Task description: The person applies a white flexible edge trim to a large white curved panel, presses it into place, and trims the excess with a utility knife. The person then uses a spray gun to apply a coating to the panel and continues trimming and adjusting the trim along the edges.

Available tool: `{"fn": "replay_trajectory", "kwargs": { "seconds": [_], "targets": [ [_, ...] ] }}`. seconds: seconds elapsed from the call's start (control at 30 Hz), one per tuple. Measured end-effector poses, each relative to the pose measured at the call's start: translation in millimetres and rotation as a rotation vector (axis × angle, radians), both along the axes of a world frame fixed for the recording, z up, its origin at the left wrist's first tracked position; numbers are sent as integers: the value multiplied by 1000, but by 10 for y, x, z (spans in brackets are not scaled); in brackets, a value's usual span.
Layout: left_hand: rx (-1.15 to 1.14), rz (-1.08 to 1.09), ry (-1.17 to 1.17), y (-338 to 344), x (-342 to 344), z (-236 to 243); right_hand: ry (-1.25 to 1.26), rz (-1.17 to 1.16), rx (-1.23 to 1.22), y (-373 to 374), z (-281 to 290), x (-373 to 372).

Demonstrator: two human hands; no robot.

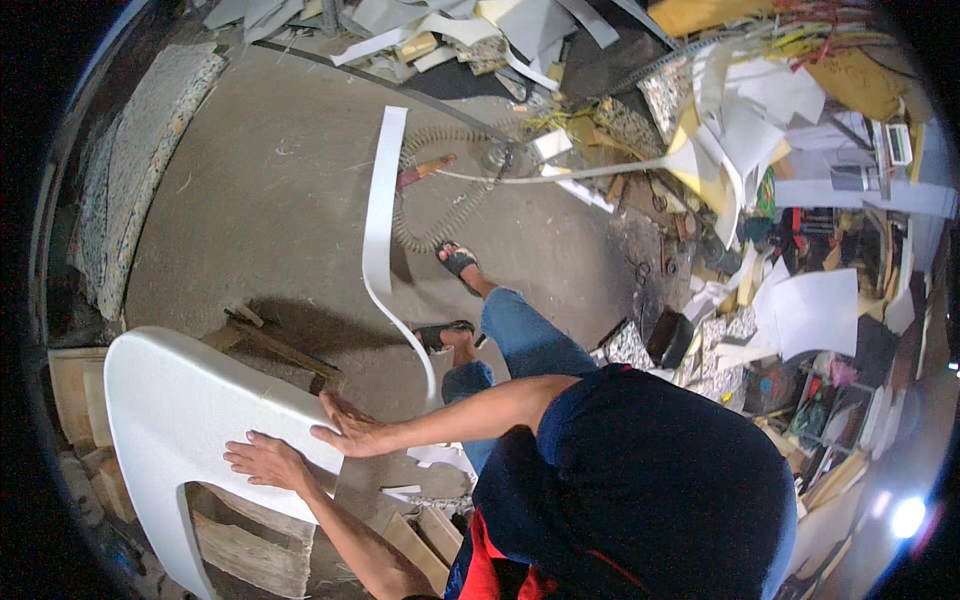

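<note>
A large white padded panel (180,390) with a rounded corner and a cut-out along its lower part stands at the lower left, over pale wooden pieces. My left hand (265,460) lies flat on its face, fingers spread. My right hand (350,425) touches the panel's right edge, a little above and right of the left one, its fingers apart. Beyond them a long white strip (382,200) bends and trails down toward my right forearm.
A coiled hose (430,230) and a red-handled tool (415,175) lie beyond my sandalled feet. Speckled foam sheets (160,150) lie along the far left. Heaps of offcuts (805,310) fill the back and right side. Wooden boards (420,550) lie near the lower edge.
</note>
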State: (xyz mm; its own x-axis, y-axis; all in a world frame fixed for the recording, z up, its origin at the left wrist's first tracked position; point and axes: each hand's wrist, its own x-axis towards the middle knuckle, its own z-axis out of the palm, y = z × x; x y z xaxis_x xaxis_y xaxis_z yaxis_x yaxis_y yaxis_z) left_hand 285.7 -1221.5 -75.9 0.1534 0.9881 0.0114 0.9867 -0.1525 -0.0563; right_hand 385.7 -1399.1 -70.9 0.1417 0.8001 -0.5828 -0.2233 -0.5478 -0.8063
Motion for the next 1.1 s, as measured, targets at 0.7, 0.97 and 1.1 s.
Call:
{"fn": "replay_trajectory", "kwargs": {
  "seconds": [0.7, 0.97, 1.1],
  "targets": [
    [380, -694, 278, -399, -1237, -319, -667, -382, -1103, -5870, -1679, 4110],
    [-642, -269, 298, -3437, 15, -1018, -665, -173, -1345, -7750, -3427, 5494],
    [-841, -52, 257, -4254, 375, -1405, -540, -665, -1357, -8596, -4332, 6050]
  ]
}}
